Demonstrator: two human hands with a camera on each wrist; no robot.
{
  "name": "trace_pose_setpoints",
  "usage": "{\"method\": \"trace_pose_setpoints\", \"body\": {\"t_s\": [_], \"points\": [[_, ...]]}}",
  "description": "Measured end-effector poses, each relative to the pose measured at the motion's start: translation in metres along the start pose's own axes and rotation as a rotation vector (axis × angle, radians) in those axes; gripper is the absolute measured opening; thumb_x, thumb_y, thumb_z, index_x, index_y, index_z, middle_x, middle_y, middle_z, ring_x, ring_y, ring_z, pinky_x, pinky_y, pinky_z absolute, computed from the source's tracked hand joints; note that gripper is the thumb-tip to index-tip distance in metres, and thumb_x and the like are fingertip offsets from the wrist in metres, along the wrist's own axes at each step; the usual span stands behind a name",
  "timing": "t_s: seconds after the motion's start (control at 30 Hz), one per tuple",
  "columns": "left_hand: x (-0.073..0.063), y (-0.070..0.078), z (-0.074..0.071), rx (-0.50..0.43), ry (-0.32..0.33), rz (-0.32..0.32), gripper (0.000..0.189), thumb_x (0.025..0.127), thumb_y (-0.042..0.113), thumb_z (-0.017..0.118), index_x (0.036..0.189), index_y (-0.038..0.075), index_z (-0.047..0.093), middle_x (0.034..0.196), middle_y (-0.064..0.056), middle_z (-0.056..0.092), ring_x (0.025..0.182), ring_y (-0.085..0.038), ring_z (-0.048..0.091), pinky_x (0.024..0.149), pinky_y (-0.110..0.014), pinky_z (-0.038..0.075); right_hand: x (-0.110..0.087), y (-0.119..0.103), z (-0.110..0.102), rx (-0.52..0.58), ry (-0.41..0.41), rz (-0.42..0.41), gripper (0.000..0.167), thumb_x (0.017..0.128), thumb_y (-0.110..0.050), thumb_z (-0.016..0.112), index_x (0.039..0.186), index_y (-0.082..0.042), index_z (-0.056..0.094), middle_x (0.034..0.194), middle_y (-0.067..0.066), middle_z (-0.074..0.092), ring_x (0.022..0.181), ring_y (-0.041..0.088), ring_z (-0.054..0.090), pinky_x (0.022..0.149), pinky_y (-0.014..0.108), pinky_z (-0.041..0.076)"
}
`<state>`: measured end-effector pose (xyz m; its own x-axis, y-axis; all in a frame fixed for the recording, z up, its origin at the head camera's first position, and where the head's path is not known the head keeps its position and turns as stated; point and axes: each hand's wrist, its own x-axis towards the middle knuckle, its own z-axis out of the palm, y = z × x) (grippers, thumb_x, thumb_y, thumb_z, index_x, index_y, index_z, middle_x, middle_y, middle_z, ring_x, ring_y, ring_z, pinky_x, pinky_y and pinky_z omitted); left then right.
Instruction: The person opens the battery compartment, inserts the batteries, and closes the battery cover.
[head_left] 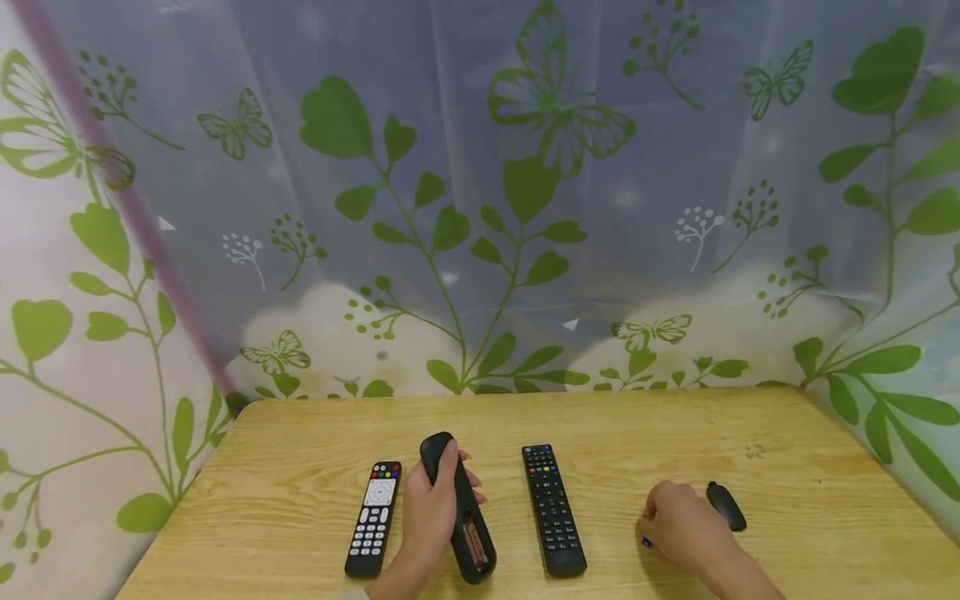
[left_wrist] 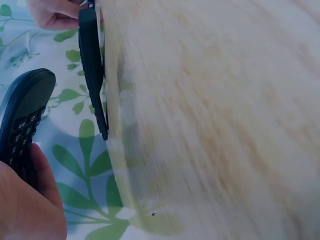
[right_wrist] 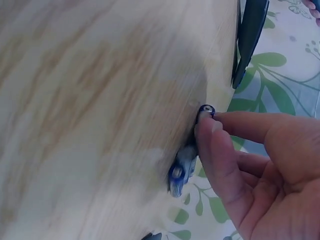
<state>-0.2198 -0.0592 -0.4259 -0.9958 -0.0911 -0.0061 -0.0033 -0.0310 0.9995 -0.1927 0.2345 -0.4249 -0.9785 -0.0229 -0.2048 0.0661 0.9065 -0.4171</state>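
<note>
My left hand (head_left: pixel 429 510) grips a black remote control (head_left: pixel 480 557), its back turned up and its battery compartment uncovered. Something long and reddish-brown shows inside that compartment, too small to tell clearly. The keypad of this remote (left_wrist: pixel 24 112) shows in the left wrist view. Down at the tabletop on the right, my right hand (head_left: pixel 686 521) pinches a blue battery (right_wrist: pixel 206 108) between thumb and finger. Another blue battery (right_wrist: pixel 176 174) lies on the table just beside it. A small black oval piece (head_left: pixel 726 507), like a battery cover, lies right of that hand.
A second black remote (head_left: pixel 553 512) lies keys up between my hands. Left of my left hand is a remote with white buttons (head_left: pixel 373 518). The wooden table (head_left: pixel 300 433) ends at a curtain (head_left: pixel 465 275) printed with leaves and butterflies.
</note>
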Motion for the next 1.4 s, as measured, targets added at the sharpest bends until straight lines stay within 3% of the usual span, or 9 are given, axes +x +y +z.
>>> {"method": "trace_pose_setpoints", "body": {"t_s": [0.2, 0.3, 0.5, 0.77, 0.87, 1.03, 1.27, 1.4], "points": [[-0.002, 0.000, 0.001, 0.006, 0.010, -0.011, 0.041, 0.103, 0.035, 0.044, 0.104, -0.004, 0.059, 0.072, -0.011, 0.064, 0.059, -0.027, 0.067, 0.056, -0.032, 0.055, -0.004, -0.003, 0.003, 0.033, 0.012, 0.000, 0.016, 0.082, -0.002, 0.064, 0.068, -0.006, 0.059, 0.054, -0.001, 0.047, 0.045, 0.011, 0.038, 0.045, 0.025, 0.030], [-0.004, 0.004, 0.001, 0.003, 0.017, -0.013, 0.041, 0.103, 0.033, 0.045, 0.104, -0.005, 0.059, 0.072, -0.012, 0.065, 0.059, -0.028, 0.067, 0.056, -0.032, 0.055, -0.005, -0.004, 0.003, 0.060, -0.012, 0.014, 0.020, 0.082, -0.001, 0.063, 0.064, -0.008, 0.057, 0.049, -0.001, 0.047, 0.042, 0.010, 0.039, 0.043, 0.024, 0.030], [-0.005, 0.006, 0.000, -0.006, 0.008, -0.013, 0.040, 0.103, 0.032, 0.045, 0.104, -0.005, 0.059, 0.073, -0.012, 0.065, 0.061, -0.028, 0.067, 0.056, -0.032, 0.055, -0.005, -0.003, 0.005, 0.112, -0.031, 0.032, 0.003, 0.083, -0.002, 0.063, 0.081, -0.003, 0.061, 0.059, 0.003, 0.057, 0.050, 0.015, 0.052, 0.049, 0.029, 0.041], [-0.002, -0.001, 0.000, -0.015, 0.005, 0.001, 0.040, 0.103, 0.035, 0.045, 0.102, -0.002, 0.060, 0.072, -0.011, 0.065, 0.059, -0.027, 0.067, 0.056, -0.033, 0.055, -0.007, 0.002, 0.009, 0.195, 0.024, 0.030, 0.008, 0.084, -0.003, 0.066, 0.088, -0.005, 0.060, 0.062, 0.002, 0.057, 0.051, 0.017, 0.055, 0.049, 0.030, 0.042], [-0.002, -0.002, 0.000, -0.028, 0.001, 0.009, 0.042, 0.102, 0.037, 0.045, 0.103, -0.002, 0.059, 0.072, -0.011, 0.065, 0.060, -0.028, 0.067, 0.056, -0.033, 0.055, -0.009, 0.002, 0.009, 0.266, 0.034, 0.033, 0.009, 0.085, -0.005, 0.066, 0.092, -0.005, 0.061, 0.065, 0.002, 0.058, 0.053, 0.017, 0.056, 0.048, 0.029, 0.043], [-0.003, -0.003, 0.000, -0.039, 0.001, 0.012, 0.048, 0.100, 0.042, 0.047, 0.106, -0.004, 0.059, 0.073, -0.011, 0.065, 0.060, -0.028, 0.067, 0.057, -0.033, 0.056, -0.013, 0.002, 0.005, 0.403, 0.029, -0.029, 0.015, 0.089, -0.007, 0.064, 0.102, -0.002, 0.061, 0.068, 0.005, 0.056, 0.055, 0.020, 0.057, 0.047, 0.028, 0.043], [-0.003, -0.002, 0.001, -0.046, -0.004, 0.014, 0.048, 0.100, 0.042, 0.046, 0.106, -0.003, 0.059, 0.073, -0.011, 0.065, 0.059, -0.026, 0.067, 0.057, -0.033, 0.056, -0.020, -0.009, -0.002, 0.620, -0.049, -0.089, 0.029, 0.090, -0.013, 0.065, 0.113, 0.004, 0.060, 0.077, 0.007, 0.060, 0.065, 0.025, 0.063, 0.059, 0.036, 0.056], [-0.004, -0.002, 0.003, -0.056, -0.008, 0.012, 0.046, 0.101, 0.040, 0.046, 0.106, -0.004, 0.059, 0.072, -0.011, 0.065, 0.059, -0.026, 0.067, 0.057, -0.033, 0.056, -0.024, -0.019, -0.006, 0.775, -0.132, -0.098, 0.039, 0.090, -0.017, 0.067, 0.119, 0.007, 0.056, 0.083, 0.010, 0.061, 0.073, 0.029, 0.065, 0.068, 0.041, 0.057]]}}
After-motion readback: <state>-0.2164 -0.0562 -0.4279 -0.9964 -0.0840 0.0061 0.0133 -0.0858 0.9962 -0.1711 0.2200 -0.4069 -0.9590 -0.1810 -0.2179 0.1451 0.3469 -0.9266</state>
